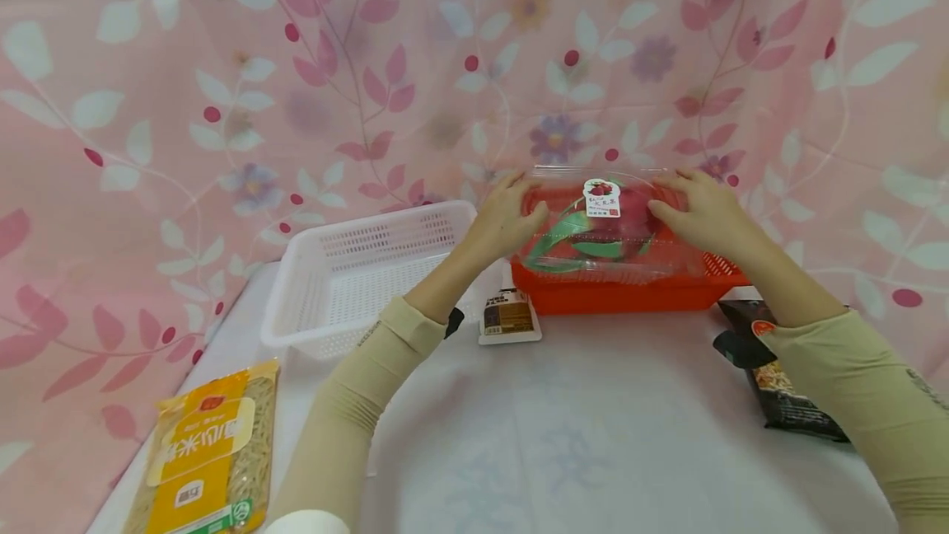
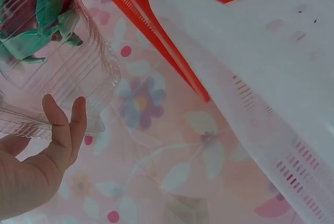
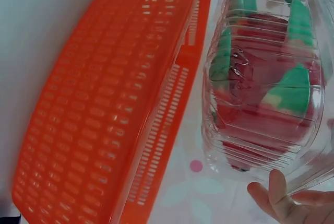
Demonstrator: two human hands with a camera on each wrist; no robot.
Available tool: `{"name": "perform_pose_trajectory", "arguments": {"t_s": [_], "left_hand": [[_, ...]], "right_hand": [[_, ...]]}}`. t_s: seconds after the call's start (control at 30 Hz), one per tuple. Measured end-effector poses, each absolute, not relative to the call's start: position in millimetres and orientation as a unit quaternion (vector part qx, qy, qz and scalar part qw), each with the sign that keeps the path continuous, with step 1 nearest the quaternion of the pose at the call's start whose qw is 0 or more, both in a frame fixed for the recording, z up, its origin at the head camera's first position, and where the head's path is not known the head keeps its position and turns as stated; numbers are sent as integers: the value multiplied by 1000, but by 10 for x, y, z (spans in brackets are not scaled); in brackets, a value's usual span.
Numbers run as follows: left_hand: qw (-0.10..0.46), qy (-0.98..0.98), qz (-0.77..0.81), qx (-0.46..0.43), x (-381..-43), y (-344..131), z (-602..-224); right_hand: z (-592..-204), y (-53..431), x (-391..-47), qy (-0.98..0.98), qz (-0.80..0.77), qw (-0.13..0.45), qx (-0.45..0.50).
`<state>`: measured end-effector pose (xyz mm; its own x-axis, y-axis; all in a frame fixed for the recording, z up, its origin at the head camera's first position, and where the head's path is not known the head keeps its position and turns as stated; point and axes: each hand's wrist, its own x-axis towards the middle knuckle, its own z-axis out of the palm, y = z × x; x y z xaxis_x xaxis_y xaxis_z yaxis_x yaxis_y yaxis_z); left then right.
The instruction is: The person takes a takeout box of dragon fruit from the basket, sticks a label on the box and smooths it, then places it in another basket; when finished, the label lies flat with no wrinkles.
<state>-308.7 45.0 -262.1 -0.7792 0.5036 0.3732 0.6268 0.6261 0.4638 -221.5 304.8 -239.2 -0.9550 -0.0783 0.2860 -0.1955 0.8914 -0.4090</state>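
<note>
Both hands hold a clear plastic clamshell box (image 1: 549, 250) by its two ends, above the red basket (image 1: 615, 297). Through the lid shows a dragon fruit (image 1: 632, 221), pinkish red with green scales; a white label (image 1: 603, 203) is on top. My left hand (image 1: 507, 217) grips the left end with the thumb on the near side. At the right end my right hand (image 1: 700, 208) grips it in the same way. Bent fingers of the left hand (image 2: 57, 145) touch the box's edge in the left wrist view. Fingertips of the right hand (image 3: 284, 200) meet the box rim in the right wrist view.
Left of the red basket stands a white basket (image 1: 296, 299). A small pack with a brown label (image 1: 509, 316) sits in front, between the two. A yellow noodle bag (image 1: 203, 452) lies at the near left, a black packet (image 1: 786, 402) under the right forearm.
</note>
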Motion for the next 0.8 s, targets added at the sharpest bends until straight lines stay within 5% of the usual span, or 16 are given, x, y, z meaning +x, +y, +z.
{"name": "perform_pose_trajectory", "arguments": {"t_s": [0.8], "left_hand": [[52, -918, -293, -261, -3429, 922, -2734]], "right_hand": [[-2563, 3326, -2667, -964, 239, 117, 24]]}}
